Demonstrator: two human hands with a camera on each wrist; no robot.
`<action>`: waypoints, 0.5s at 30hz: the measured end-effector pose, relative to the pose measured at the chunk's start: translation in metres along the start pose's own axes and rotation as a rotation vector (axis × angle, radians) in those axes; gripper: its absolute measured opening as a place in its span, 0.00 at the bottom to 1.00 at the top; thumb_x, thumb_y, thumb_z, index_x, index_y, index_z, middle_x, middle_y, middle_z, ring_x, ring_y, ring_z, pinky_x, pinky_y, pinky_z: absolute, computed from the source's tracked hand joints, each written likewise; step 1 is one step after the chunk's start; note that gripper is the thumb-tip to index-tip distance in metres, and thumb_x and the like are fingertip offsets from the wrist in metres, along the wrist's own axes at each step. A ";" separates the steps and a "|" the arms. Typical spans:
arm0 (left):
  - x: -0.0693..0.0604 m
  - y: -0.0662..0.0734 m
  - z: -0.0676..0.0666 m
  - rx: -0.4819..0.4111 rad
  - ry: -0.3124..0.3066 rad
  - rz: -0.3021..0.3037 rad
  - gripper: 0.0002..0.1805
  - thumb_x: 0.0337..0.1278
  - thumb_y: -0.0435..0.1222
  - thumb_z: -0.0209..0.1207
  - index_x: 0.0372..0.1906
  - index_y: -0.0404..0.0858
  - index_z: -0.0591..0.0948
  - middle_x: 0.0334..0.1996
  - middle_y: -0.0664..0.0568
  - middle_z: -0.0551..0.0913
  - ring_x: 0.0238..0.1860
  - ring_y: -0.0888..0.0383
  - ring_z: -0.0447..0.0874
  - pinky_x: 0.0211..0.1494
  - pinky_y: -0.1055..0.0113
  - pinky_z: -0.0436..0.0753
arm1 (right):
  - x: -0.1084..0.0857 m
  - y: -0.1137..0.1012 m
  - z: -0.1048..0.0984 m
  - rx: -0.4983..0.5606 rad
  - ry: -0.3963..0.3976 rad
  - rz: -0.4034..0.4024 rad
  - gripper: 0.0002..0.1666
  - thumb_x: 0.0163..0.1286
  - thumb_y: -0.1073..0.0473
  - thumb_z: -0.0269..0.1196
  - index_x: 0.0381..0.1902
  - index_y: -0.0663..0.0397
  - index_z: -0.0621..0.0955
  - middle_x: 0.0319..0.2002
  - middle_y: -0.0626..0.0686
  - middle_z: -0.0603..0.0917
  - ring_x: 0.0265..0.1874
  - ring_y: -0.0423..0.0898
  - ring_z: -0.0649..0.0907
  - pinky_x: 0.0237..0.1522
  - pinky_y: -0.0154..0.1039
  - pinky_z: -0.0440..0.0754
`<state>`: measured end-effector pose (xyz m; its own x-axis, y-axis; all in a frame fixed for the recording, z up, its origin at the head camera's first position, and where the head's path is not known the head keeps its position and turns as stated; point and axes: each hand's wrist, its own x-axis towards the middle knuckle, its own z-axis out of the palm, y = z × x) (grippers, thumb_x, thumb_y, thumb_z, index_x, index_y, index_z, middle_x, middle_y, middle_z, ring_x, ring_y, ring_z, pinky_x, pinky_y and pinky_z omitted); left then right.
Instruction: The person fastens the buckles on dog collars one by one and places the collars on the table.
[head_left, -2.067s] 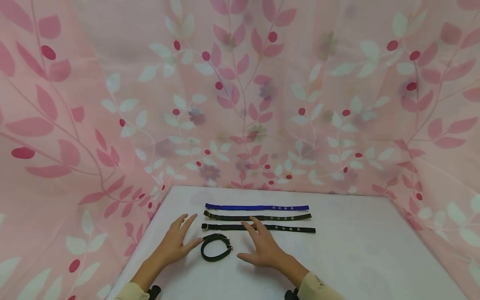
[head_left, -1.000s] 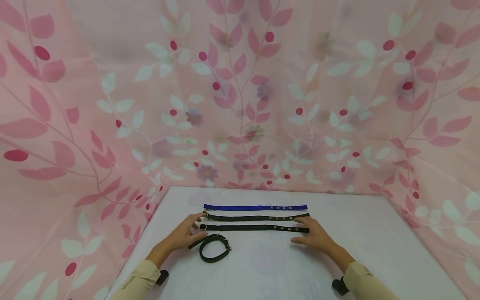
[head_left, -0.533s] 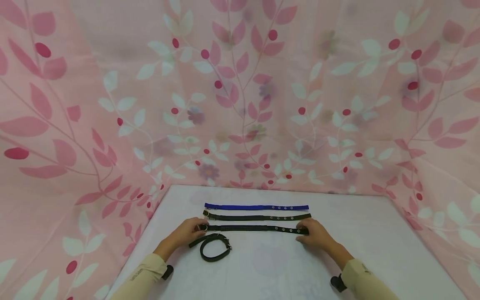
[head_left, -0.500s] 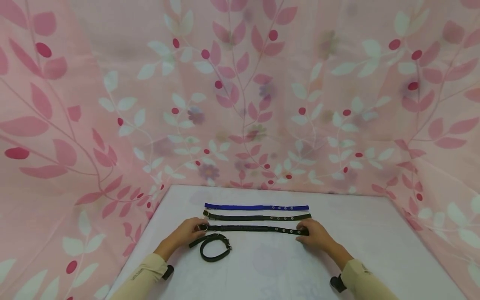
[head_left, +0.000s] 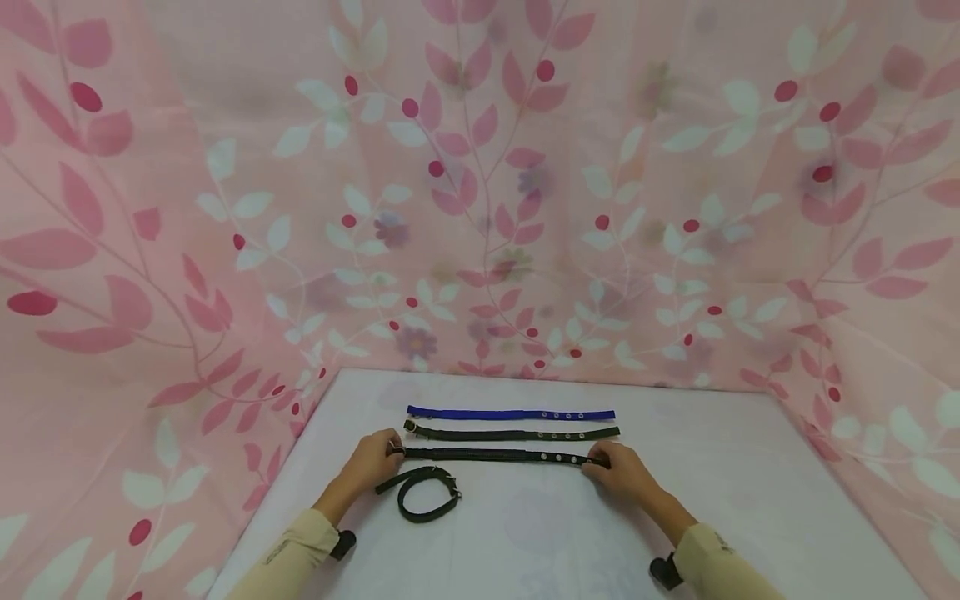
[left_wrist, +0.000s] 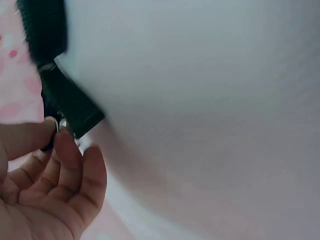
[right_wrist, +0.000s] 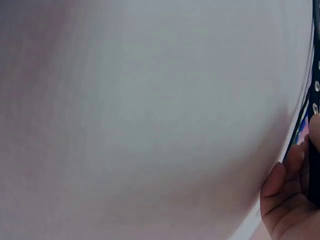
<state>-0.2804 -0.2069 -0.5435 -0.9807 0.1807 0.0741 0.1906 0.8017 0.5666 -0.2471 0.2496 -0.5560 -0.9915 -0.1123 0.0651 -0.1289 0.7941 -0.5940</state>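
A dark strap (head_left: 480,455) with metal eyelets stretches between both hands in the head view. The left hand (head_left: 375,458) pinches its buckle end, and the left wrist view shows thumb and finger of that hand (left_wrist: 55,185) on a metal ring beside the dark webbing (left_wrist: 72,102). At the eyelet end, the right hand (head_left: 618,471) grips the strap; in the right wrist view this hand (right_wrist: 290,195) has its thumb on the webbing near the eyelets. Just in front of the strap lies a coiled dark strap (head_left: 427,518), near the left hand.
Behind the held strap, a dark green strap (head_left: 480,435) and a blue strap (head_left: 480,414) lie straight and parallel on the white table (head_left: 675,467). A pink leaf-patterned cloth (head_left: 480,250) hangs behind the table and along its sides.
Both hands came to the nearest straight strap and took hold of its ends. Since half a second ago, the right hand has shifted slightly left and the left hand slightly back.
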 end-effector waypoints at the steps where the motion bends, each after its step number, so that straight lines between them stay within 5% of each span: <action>1: -0.001 0.000 -0.002 -0.015 0.007 -0.012 0.06 0.53 0.27 0.64 0.32 0.38 0.79 0.21 0.54 0.77 0.24 0.60 0.71 0.28 0.67 0.72 | -0.001 -0.002 0.000 0.010 0.007 0.002 0.07 0.62 0.58 0.71 0.33 0.51 0.82 0.30 0.45 0.80 0.30 0.41 0.75 0.35 0.39 0.75; 10: -0.005 0.015 -0.029 -0.167 0.088 -0.068 0.03 0.53 0.29 0.63 0.34 0.33 0.82 0.24 0.52 0.80 0.26 0.60 0.74 0.28 0.67 0.73 | -0.004 -0.016 -0.014 0.128 0.117 0.061 0.08 0.63 0.56 0.70 0.36 0.52 0.83 0.33 0.49 0.83 0.32 0.43 0.77 0.34 0.36 0.77; 15: -0.009 0.022 -0.040 -0.323 0.057 -0.138 0.06 0.57 0.29 0.59 0.37 0.30 0.85 0.30 0.44 0.85 0.29 0.56 0.80 0.31 0.67 0.78 | -0.007 -0.025 -0.023 0.256 0.132 0.111 0.10 0.63 0.56 0.70 0.37 0.56 0.84 0.29 0.52 0.83 0.25 0.43 0.79 0.25 0.34 0.80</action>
<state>-0.2692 -0.2139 -0.4991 -0.9988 0.0438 0.0198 0.0419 0.5929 0.8042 -0.2370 0.2444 -0.5235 -0.9949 0.0590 0.0821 -0.0280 0.6191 -0.7848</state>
